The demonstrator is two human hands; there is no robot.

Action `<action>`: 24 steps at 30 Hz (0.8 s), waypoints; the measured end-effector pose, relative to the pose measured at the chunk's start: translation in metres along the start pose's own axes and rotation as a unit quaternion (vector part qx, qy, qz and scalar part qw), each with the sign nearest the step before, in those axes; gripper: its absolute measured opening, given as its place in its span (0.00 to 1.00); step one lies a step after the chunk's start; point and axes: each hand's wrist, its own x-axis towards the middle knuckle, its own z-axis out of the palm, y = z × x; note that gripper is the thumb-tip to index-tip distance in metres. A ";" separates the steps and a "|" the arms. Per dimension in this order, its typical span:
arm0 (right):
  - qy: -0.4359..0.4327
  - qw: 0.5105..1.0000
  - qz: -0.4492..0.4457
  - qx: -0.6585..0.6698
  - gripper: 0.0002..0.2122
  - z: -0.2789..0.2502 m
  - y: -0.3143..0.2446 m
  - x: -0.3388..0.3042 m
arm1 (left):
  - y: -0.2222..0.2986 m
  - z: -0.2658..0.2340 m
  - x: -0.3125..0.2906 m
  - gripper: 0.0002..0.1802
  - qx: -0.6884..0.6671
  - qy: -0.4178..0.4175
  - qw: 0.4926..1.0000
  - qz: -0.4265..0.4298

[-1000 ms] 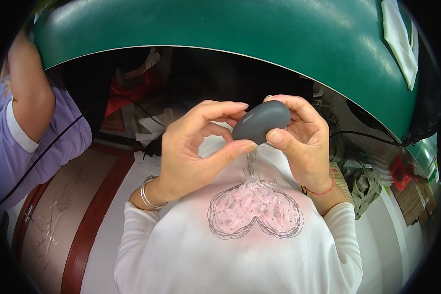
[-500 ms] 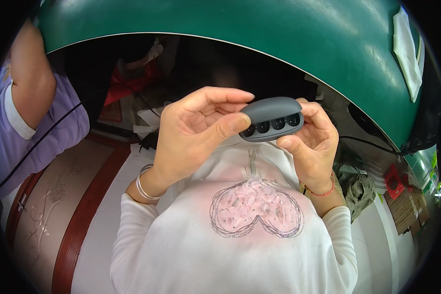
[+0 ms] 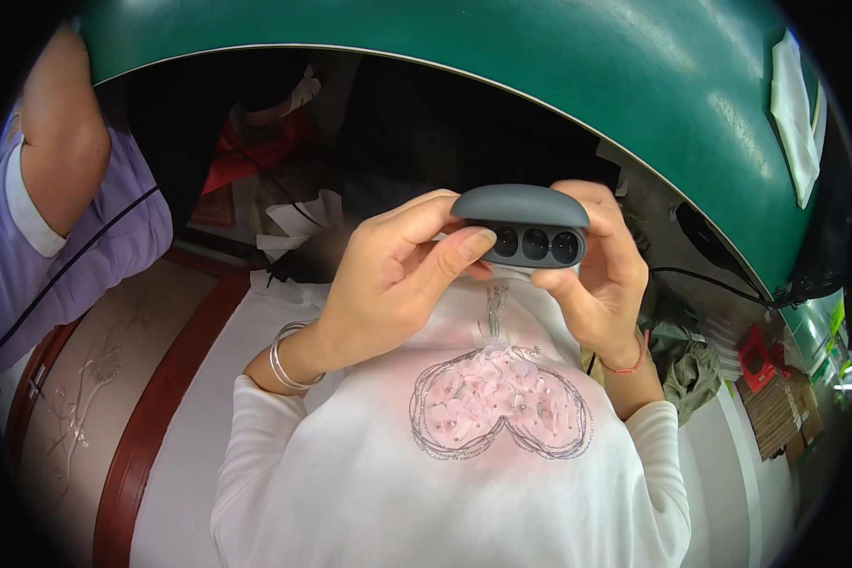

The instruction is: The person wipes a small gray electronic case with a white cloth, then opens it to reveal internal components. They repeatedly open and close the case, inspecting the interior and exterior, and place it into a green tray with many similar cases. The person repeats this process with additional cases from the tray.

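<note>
A dark grey, oval clamshell case (image 3: 525, 201) is held up between both hands in front of my chest. Its rounded lid is raised at the front, and a row of glossy black round pieces (image 3: 536, 243) shows in the gap. My left hand (image 3: 393, 270) grips the left end, the thumb pressed beside the row and covering part of it. At the other end, my right hand (image 3: 604, 270) curls its fingers behind the case, with the thumb at its lower right corner. Most fingertips are hidden behind the case.
A green tabletop (image 3: 540, 57) curves across the far side, with a white cloth or paper (image 3: 795, 123) on its right. At left is another person's arm (image 3: 62, 133) and purple garment. Black cables, cardboard (image 3: 776, 417) and an olive-grey bag (image 3: 691, 379) lie around.
The case has tipped so its front faces me more, showing more of the black round pieces. My left thumb has slid right along the opening, and my right fingers have shifted higher behind the lid.
</note>
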 end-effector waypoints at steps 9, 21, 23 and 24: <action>-0.080 0.969 0.217 0.084 0.14 -0.006 -0.023 0.002 | 0.008 -0.006 -0.004 0.14 0.079 -0.032 0.996 -0.023; -0.076 0.989 0.001 -0.130 0.17 0.003 -0.004 0.001 | -0.003 -0.007 0.003 0.13 0.240 -0.037 0.970 0.022; -0.038 0.995 0.044 -0.083 0.11 0.006 0.014 -0.003 | -0.014 0.001 0.012 0.09 0.187 -0.008 0.982 -0.035; -0.064 0.989 0.122 -0.046 0.10 0.002 0.012 0.000 | -0.015 0.000 0.016 0.09 0.150 -0.016 0.984 -0.091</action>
